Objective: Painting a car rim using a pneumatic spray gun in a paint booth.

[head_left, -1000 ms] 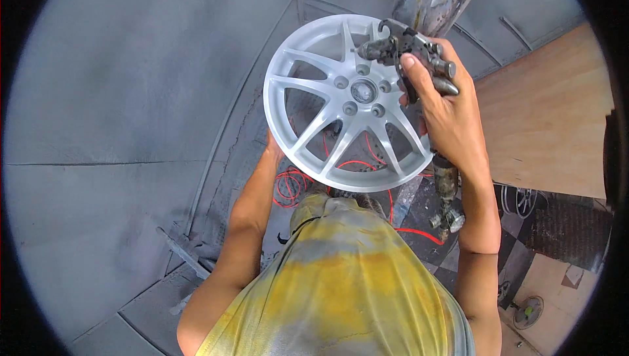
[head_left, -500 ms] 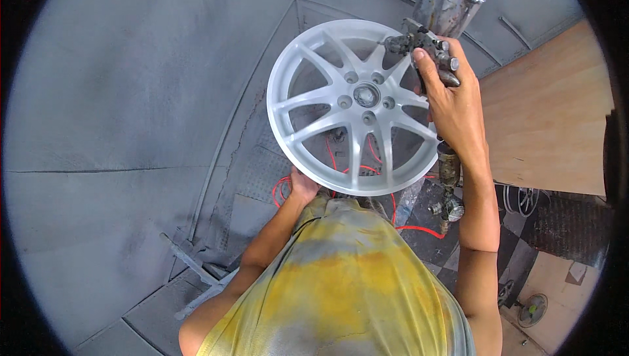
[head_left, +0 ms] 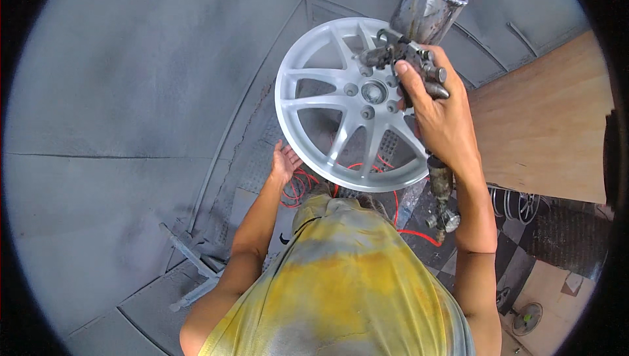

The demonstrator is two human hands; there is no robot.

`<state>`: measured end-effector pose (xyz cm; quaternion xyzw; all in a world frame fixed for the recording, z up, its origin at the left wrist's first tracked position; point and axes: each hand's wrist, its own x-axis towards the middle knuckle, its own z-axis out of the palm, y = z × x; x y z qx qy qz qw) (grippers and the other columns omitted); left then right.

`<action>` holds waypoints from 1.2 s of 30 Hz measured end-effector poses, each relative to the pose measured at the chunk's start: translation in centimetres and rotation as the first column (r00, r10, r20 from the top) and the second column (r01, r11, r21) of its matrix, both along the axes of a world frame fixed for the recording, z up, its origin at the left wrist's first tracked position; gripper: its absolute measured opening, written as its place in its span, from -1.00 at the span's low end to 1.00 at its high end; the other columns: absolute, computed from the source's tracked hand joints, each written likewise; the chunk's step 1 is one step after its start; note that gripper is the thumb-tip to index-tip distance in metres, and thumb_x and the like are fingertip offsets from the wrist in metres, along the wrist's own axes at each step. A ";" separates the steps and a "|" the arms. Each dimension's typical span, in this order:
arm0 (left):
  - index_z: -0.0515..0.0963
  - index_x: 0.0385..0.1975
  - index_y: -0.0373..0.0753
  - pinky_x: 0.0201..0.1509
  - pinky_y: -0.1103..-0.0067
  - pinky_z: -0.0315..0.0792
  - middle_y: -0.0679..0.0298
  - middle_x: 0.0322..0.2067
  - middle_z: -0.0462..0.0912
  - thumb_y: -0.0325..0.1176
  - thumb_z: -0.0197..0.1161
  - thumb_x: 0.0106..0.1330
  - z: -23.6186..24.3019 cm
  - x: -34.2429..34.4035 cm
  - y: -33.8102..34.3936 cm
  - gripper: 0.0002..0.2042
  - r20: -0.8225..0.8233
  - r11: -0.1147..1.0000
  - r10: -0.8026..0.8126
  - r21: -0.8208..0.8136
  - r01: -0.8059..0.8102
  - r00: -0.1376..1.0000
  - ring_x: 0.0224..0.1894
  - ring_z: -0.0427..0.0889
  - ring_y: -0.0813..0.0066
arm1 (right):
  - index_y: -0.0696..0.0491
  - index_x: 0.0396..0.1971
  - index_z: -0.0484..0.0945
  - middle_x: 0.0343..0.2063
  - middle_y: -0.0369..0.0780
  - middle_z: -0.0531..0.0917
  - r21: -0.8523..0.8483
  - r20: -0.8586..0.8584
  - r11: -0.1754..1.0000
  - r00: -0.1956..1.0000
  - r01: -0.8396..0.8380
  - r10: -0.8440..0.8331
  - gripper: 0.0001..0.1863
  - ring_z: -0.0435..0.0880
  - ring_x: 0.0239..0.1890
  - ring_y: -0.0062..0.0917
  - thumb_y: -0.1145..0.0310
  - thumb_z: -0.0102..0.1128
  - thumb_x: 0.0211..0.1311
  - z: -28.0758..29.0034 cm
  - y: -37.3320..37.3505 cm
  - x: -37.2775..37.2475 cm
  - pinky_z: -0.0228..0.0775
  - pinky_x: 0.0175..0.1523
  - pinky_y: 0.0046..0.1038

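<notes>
My right hand (head_left: 442, 123) is wrapped round a worn metal spray gun (head_left: 409, 61) with a dented cup (head_left: 426, 15) on top and a fitting (head_left: 443, 182) below, trailing a red hose. The gun is over the right half of a white multi-spoke wheel (head_left: 314, 105); what supports the wheel is hidden. My left hand (head_left: 286, 160) is at the wheel's lower-left edge, palm up with fingers apart; whether the fingertips touch the rim I cannot tell.
Grey booth walls (head_left: 118, 94) surround the left and top. A grey stand (head_left: 190, 251) lies at lower left, red hose coils (head_left: 295, 189) on the floor. At right are a plywood panel (head_left: 537, 120), several wheels (head_left: 527, 206) and a fan (head_left: 528, 318).
The wheel's spokes have turned. Since half a second ago the gun and my right hand moved left and slightly down; my left hand moved up and left, fingers now spread.
</notes>
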<state>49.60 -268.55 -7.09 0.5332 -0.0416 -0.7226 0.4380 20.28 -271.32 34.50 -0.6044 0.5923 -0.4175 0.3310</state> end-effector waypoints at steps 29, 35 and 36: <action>0.55 0.14 -0.20 0.28 0.27 0.46 0.14 0.09 0.66 -0.02 0.17 0.40 0.6 -1.9 7.0 -0.54 0.035 0.908 -0.416 0.067 0.413 0.909 0.11 0.62 0.25 | 0.14 -0.06 0.52 -0.55 -0.24 0.63 0.103 0.045 0.984 0.989 -0.144 0.140 -0.70 0.59 -0.53 -0.62 0.22 0.27 0.46 0.9 1.9 0.0 0.40 -0.39 -0.46; 0.52 0.13 -0.23 0.32 0.26 0.43 0.11 0.10 0.64 -0.02 0.01 0.51 0.3 -2.9 8.1 -0.56 0.030 0.871 -0.490 0.049 0.488 0.871 0.15 0.59 0.24 | 0.15 -0.07 0.51 -0.52 -0.16 0.65 -0.103 -0.057 0.988 0.993 -0.112 0.106 -0.71 0.64 -0.49 -0.48 0.25 0.27 0.45 0.3 1.3 0.4 0.44 -0.34 -0.39; 0.52 0.13 -0.23 0.32 0.26 0.43 0.11 0.10 0.64 -0.02 0.01 0.51 0.3 -3.1 8.3 -0.56 0.050 0.884 -0.468 0.039 0.467 0.882 0.15 0.59 0.24 | 0.15 -0.06 0.51 -0.50 -0.12 0.67 -0.122 -0.076 0.989 0.994 -0.084 0.075 -0.71 0.65 -0.48 -0.42 0.25 0.27 0.44 0.2 1.0 0.4 0.45 -0.32 -0.36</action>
